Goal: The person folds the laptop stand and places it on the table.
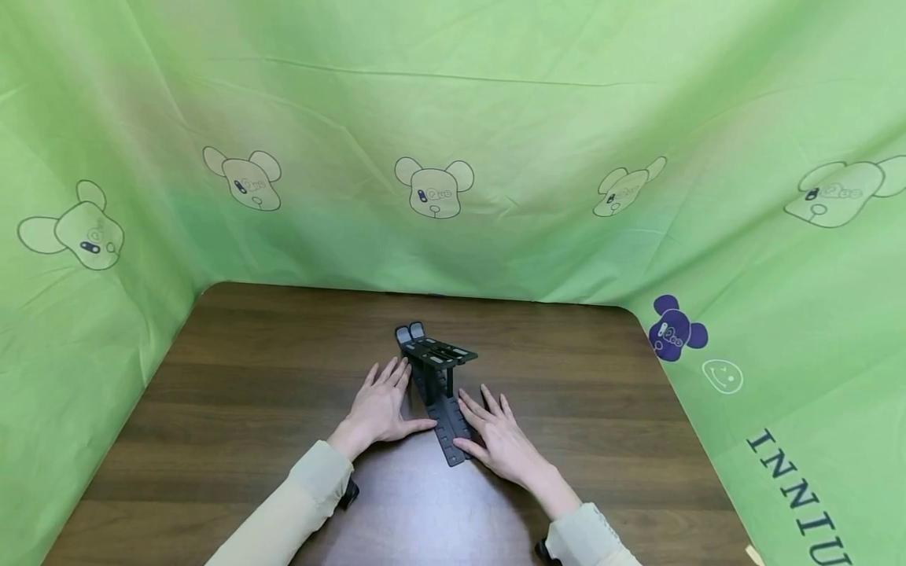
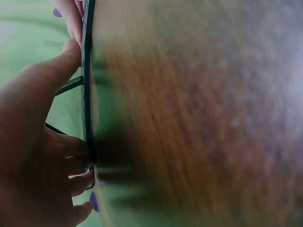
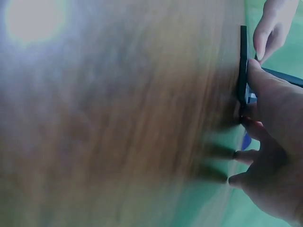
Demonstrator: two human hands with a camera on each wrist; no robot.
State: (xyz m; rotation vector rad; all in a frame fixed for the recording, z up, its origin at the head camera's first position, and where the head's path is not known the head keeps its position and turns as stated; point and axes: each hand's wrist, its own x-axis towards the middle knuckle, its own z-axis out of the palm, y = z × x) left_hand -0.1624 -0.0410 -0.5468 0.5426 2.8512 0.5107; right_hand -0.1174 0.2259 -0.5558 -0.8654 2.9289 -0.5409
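Observation:
A black folding laptop stand (image 1: pixel 446 424) lies near the middle of the table, its notched base slanting toward me. Its upper plate is raised on struts above the base, and two grey pads show at the far end. On the left side of the base, my left hand (image 1: pixel 382 407) spreads its fingers, thumb at the near edge and fingertips by the far part. Opposite, my right hand (image 1: pixel 501 440) rests fingertips and thumb along the base's right edge. From the left wrist, the stand (image 2: pixel 87 104) appears as a thin dark strip beside the thumb; the right wrist view shows its end (image 3: pixel 243 61).
The brown wood-grain table (image 1: pixel 283 346) has a green cloth (image 1: pixel 439 94) with printed bear heads hanging behind it and along both sides. A small pale object (image 1: pixel 754 555) shows at the table's right front edge.

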